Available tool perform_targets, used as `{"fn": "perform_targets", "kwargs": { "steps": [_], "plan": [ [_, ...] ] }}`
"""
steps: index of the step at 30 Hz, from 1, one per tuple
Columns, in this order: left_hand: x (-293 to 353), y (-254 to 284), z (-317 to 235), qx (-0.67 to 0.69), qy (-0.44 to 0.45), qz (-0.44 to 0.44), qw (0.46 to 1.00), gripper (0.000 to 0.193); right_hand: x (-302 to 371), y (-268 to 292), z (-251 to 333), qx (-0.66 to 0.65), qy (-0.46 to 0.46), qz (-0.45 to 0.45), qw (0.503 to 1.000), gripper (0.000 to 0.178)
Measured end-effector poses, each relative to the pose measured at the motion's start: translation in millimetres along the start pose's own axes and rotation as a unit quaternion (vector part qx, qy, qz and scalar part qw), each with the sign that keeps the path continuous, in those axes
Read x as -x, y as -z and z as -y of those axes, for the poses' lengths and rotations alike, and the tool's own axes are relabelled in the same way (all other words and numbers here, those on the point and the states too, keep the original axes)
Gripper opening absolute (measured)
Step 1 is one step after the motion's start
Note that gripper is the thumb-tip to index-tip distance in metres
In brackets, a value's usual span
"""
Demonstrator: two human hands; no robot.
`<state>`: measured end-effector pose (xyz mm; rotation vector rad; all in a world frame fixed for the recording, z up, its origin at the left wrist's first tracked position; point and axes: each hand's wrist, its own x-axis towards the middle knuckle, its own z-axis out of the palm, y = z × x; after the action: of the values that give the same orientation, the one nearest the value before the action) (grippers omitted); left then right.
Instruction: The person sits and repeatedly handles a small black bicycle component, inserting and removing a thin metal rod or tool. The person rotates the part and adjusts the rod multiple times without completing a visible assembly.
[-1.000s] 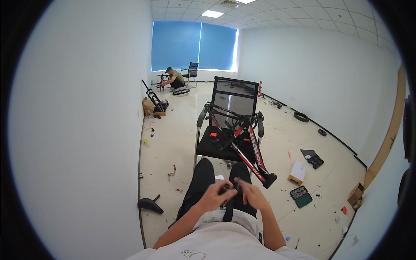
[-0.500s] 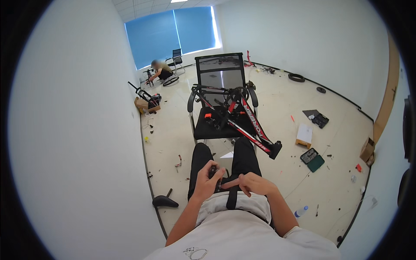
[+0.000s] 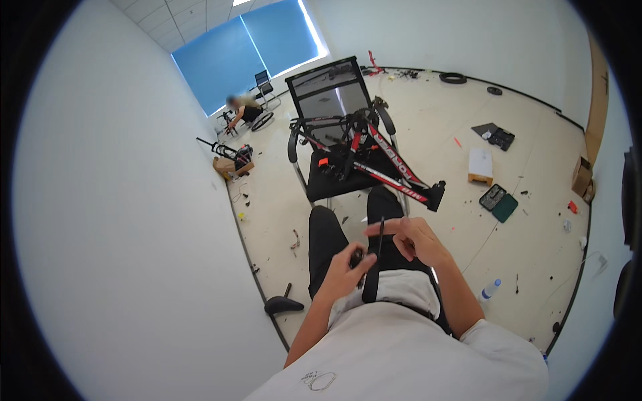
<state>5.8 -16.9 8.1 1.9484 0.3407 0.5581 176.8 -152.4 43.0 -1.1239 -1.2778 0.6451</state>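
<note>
My left hand (image 3: 346, 271) is closed around a small black part (image 3: 358, 257), mostly hidden by the fingers, in front of my lap. A thin black rod (image 3: 382, 235) rises beside my left fingertips; I cannot tell whether it joins that part. My right hand (image 3: 416, 239) has its index finger stretched out toward the rod, seemingly touching or passing behind it, with the other fingers loosely bent. Ahead of my knees, a black and red bicycle frame (image 3: 391, 172) lies across a black mesh-backed chair (image 3: 328, 87), beside small parts on its seat.
A saddle (image 3: 284, 305) lies on the floor by the left wall. On the right are an open green tool case (image 3: 505, 207), a black case (image 3: 500, 138), a box with a white top (image 3: 480, 164) and a bottle (image 3: 491, 289). Another person (image 3: 246, 110) squats by bicycle parts at the far left.
My view has tilted and shifted. Both hands have moved up and to the right, and my right hand is raised higher. The thin black rod now shows clearly between them.
</note>
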Motion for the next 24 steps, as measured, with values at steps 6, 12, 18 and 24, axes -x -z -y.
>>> {"fn": "perform_targets", "kwargs": {
  "steps": [6,12,18,24],
  "plan": [
    [-10.7,22.4,2.4,0.194,-0.011,-0.154,0.969,0.011,-1.7,-20.4,9.9,0.101,-0.117,0.229,0.961,0.050],
    [7.3,32.5,-28.4,0.216,-0.012,-0.016,0.976,0.010,-15.6,-12.0,-21.9,0.141,-0.127,0.031,0.981,0.058],
    [7.5,-0.8,-23.8,0.086,0.014,0.063,0.994,0.018,-10.0,0.8,-7.4,-0.047,-0.124,-0.003,0.991,0.071],
    [4.7,18.1,-26.0,0.218,-0.088,-0.071,0.969,0.013,-9.5,-12.0,-31.3,0.038,-0.228,0.188,0.955,0.086]
  ]
}}
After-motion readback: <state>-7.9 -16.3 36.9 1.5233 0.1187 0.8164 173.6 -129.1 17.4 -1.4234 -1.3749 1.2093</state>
